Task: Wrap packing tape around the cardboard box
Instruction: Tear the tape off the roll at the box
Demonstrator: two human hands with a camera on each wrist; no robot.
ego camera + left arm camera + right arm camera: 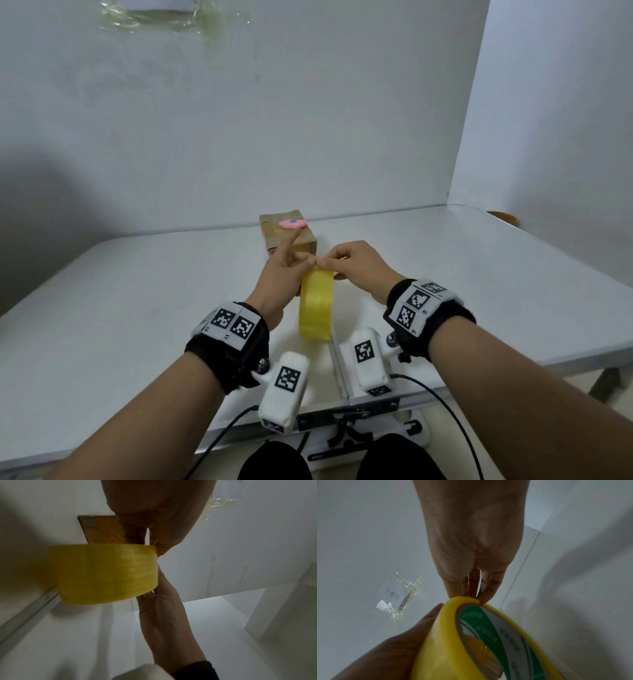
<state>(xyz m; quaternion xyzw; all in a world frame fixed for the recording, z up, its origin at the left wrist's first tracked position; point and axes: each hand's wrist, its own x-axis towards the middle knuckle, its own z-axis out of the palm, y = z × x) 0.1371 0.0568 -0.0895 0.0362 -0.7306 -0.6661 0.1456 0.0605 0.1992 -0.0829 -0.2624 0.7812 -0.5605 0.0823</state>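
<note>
The yellow packing tape roll [317,305] stands on edge above the white desk [102,308], held between both hands just in front of the cardboard box [274,236], which sits on the desk near the back wall with a small pink object [292,223] on its top. The left hand [279,274] cradles the roll's side, forefinger stretched toward the box, its grip curled round the roll; the right hand [356,265] pinches at the roll's top rim, fingertips [481,600] pressed on the outer layer, probably hunting the loose end. The roll looks light and stiff, with a slick outer face, so holding it through the cardboard core [488,627] seems steadier. The freed end will likely cling and fold on itself. The box looks light and may slide when tape is pulled, so it wants pinning down.
</note>
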